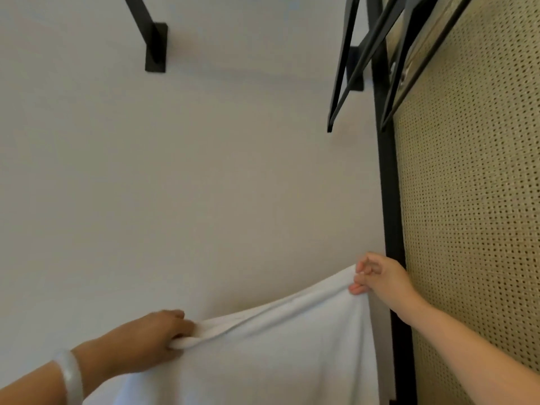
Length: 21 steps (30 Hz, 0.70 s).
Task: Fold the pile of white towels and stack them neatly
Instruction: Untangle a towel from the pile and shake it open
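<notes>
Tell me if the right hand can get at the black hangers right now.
Probably not yet: the right hand holds up the towel, well below the hangers. Nothing blocks the way up.

plain white wall (175, 171) centre to 9 o'clock | black metal wall bracket (156, 46) 11 o'clock | black angled metal bars (350, 68) 1 o'clock | black upright post (390, 185) just beside beige woven cane panel (473, 200) 3 o'clock

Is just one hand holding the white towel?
No, both hold the towel: the left hand grips its top edge at one end and the right hand pinches the other end.
</notes>
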Tool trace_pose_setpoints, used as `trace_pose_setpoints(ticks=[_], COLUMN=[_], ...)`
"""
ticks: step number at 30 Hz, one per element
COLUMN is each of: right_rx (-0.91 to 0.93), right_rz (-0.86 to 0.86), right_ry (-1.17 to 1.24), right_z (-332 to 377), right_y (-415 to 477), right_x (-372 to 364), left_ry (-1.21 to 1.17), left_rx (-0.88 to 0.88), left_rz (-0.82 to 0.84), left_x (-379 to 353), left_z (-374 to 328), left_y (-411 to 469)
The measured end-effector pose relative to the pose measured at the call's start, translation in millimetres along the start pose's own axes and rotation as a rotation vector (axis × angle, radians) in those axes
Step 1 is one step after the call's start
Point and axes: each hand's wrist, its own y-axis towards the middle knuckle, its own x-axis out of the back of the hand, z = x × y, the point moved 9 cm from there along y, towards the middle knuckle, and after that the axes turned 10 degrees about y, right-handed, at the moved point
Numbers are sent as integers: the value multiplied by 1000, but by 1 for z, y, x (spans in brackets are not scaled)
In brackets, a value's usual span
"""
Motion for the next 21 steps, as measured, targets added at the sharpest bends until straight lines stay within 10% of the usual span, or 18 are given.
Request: trace_pose_setpoints(ticks=[7, 13, 21], right_rx=[-104, -91, -31], right_rz=[110, 139, 75], right_ry=[-68, -27, 90], right_z=[-16, -9, -22], right_y=[-16, -17, 0], right_x=[-32, -45, -39], left_ry=[-40, -562, -558], left_rx=[31, -50, 216], left_rz=[95, -2, -215], left_x=[-75, -126, -136], left_z=[-26, -95, -94], left_y=[-31, -47, -54])
